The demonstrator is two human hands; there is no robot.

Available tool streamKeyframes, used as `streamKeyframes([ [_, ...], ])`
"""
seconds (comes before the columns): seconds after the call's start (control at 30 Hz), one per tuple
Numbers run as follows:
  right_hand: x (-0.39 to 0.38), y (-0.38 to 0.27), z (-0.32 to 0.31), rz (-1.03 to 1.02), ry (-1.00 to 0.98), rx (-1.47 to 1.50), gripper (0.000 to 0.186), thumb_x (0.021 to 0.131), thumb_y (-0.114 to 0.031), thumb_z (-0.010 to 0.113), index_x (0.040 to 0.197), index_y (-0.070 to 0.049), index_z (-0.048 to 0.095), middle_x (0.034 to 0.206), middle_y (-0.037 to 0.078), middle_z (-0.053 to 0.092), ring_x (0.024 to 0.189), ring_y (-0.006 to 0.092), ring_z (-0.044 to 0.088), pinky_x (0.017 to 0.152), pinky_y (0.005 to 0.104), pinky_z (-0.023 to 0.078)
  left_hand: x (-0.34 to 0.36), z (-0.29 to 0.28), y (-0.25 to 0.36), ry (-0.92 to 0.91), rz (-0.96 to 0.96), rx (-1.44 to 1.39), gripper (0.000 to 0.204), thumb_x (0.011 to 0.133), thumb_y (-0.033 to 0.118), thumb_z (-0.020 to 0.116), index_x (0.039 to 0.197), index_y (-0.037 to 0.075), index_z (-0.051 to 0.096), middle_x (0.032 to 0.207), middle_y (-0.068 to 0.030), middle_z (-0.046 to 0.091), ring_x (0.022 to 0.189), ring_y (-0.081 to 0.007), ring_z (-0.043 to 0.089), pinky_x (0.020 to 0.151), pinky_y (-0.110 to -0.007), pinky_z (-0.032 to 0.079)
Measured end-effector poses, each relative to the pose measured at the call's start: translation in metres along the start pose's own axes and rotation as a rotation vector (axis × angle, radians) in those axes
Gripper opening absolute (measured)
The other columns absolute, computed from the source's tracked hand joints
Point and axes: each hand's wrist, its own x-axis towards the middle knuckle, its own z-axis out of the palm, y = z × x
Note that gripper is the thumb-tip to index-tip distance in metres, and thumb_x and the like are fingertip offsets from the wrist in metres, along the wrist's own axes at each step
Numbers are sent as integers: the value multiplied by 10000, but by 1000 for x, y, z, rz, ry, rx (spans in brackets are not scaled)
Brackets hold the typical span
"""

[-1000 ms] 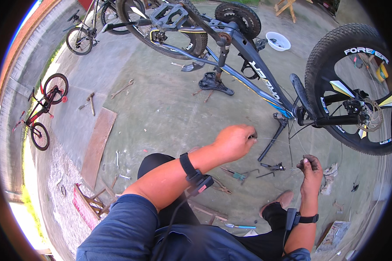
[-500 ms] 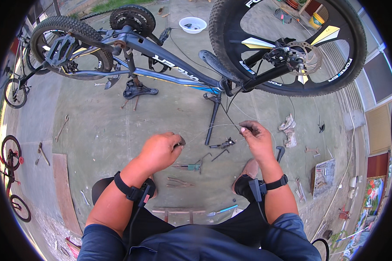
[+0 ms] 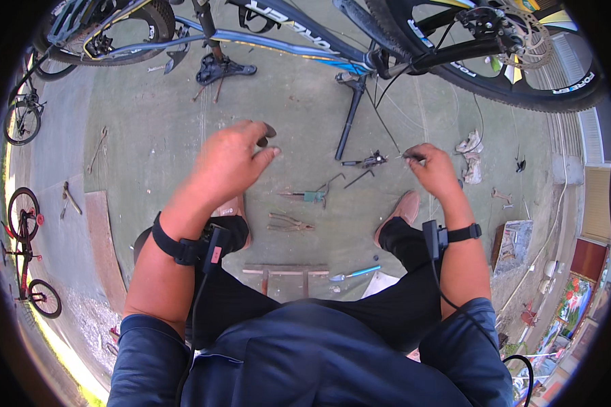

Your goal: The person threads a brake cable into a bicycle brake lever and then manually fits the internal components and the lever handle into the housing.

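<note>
My right hand [image 3: 433,169] pinches the end of a thin dark cable [image 3: 387,127] that runs down from the upside-down bicycle [image 3: 312,42]. Away to the left, my left hand [image 3: 234,156] hovers over the floor with thumb and fingers apart, and I see nothing between them. Between the hands, the bicycle's black handlebar [image 3: 350,122] points down toward me. A black brake lever [image 3: 372,160] lies by its end. Whether a fine wire also extends from my right fingertips is too small to tell.
On the floor nearer me lie a green-handled tool [image 3: 312,197], a hex key [image 3: 360,178], pliers [image 3: 290,222] and a blue-handled tool [image 3: 360,273]. A crumpled white rag [image 3: 471,156] and a metal tray [image 3: 514,245] are at right. Wrenches [image 3: 98,149] lie at left.
My left hand has moved up and left, its fingers spreading apart. My right hand has moved right, still at the cable. The view has tilted, so the bicycle sits higher in it.
</note>
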Motion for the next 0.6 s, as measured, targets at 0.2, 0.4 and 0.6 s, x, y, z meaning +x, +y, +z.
streamKeyframes([
  [0.2, 5, 132, -9, 244, -2, -177, 249, 849, -231, 612, 1020, -82, 716, 997, 191, 690, 963, 367, 646, 877, 432, 500, -12, -40, -21, 139, -296, -16, 254, 910, 192, 658, 1104, 28, 648, 823, -46, 648, 589, -77, 484, 569, -247, 445],
  [0.4, 12, 158, 10, 413, 263, -318, 309, 836, -243, 626, 1109, -108, 680, 1090, 177, 671, 1044, 342, 626, 900, 420, 496, -11, -49, -44, 340, -365, -233, 272, 931, 226, 649, 1115, 26, 657, 873, -36, 674, 628, -64, 518, 576, -230, 456],
  [0.6, 50, 90, 102, 252, -2, -257, 294, 809, -174, 680, 1092, -95, 679, 1064, 128, 668, 1048, 328, 622, 911, 414, 493, -11, -58, -60, 292, -439, -262, 285, 967, 192, 612, 1196, 23, 613, 986, -38, 668, 679, -58, 498, 613, -206, 412],
])
